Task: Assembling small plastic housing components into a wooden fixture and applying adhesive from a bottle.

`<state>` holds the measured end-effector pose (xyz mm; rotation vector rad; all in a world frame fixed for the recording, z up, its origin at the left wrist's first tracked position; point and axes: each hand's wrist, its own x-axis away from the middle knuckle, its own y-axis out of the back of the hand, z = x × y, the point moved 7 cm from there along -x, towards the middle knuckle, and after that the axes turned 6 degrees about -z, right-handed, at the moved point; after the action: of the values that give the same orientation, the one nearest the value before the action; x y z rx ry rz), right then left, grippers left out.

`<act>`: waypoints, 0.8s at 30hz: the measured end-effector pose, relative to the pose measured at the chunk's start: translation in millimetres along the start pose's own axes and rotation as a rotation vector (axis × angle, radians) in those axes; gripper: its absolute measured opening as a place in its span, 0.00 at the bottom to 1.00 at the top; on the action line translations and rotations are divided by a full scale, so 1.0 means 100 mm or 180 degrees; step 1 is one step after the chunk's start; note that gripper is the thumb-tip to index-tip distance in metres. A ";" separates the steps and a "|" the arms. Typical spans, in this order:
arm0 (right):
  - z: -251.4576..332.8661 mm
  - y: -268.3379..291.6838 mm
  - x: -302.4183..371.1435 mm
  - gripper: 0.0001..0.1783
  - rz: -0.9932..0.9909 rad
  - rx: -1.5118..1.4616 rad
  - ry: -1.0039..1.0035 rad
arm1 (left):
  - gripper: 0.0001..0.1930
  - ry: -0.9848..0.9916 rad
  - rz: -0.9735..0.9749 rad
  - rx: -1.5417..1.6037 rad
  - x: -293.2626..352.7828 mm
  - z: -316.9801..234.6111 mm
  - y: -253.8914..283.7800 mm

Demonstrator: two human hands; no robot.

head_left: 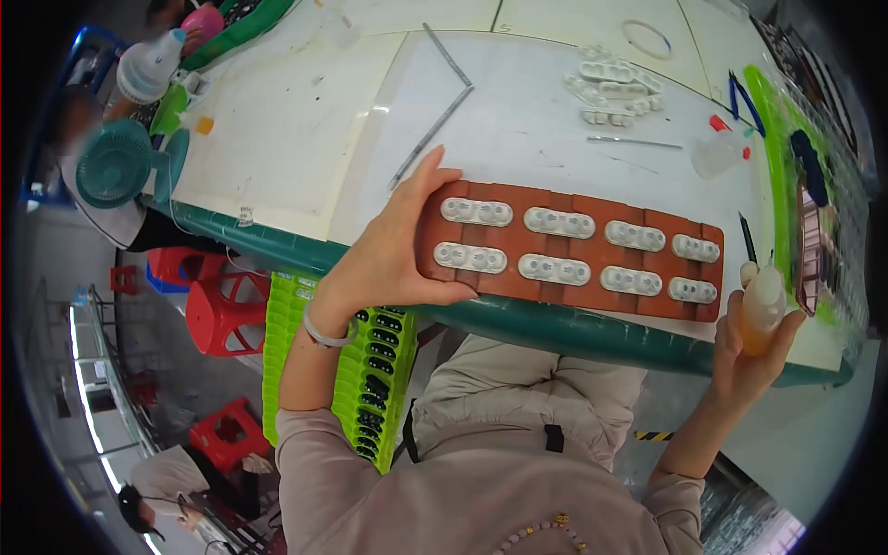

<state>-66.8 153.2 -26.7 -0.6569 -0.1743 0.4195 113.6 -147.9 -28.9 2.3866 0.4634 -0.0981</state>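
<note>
Your left hand spans the left end of the red-brown tray, its thumb against the near edge and its other fingers at the far edge, spread well apart with the tray's end between them; your right hand wraps its fingers around a translucent squeeze bottle, thumb and fingers on opposite sides, the orange-tinted liquid showing low in it and the narrow nozzle pointing up; the bottle is just beyond the tray's right end, apart from it. The tray lies lengthwise along the near edge of the white worktable, right in front of you; eight translucent oblong plastic pieces sit on it in two rows of four, each bearing small round marks. Beyond the tray, a loose cluster of clear plastic parts lies near a thin metal rod; a bent metal strip lies to their left, a clear ring farther back; on the right are a clear bottle with a red cap, blue-handled pliers and a dark pen-like tool; below the table edge, by your left forearm, a lime-green tray holds glossy black parts.
</note>
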 end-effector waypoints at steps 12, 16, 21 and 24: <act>-0.49 -0.59 -0.16 0.32 0.0196 -0.0018 -0.0104 | 0.60 -0.0385 -0.0601 -0.0130 0.08 -0.06 -0.08; -0.71 -0.98 -0.09 0.33 0.0115 0.0743 0.0074 | 0.62 -0.0350 -0.0561 -0.0153 0.09 -0.05 -0.07; -0.76 -1.37 -0.05 0.33 0.0679 0.1737 0.0976 | 0.65 -0.0369 -0.0753 0.0164 0.16 0.06 0.07; -0.83 -1.48 -0.05 0.32 0.0980 0.2055 0.1179 | 0.55 -0.0203 -0.1353 0.0920 0.26 0.29 0.19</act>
<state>-0.1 -0.2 0.6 -0.1109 0.4093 0.6036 145.7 -171.9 -44.1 2.5142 0.9766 -0.4579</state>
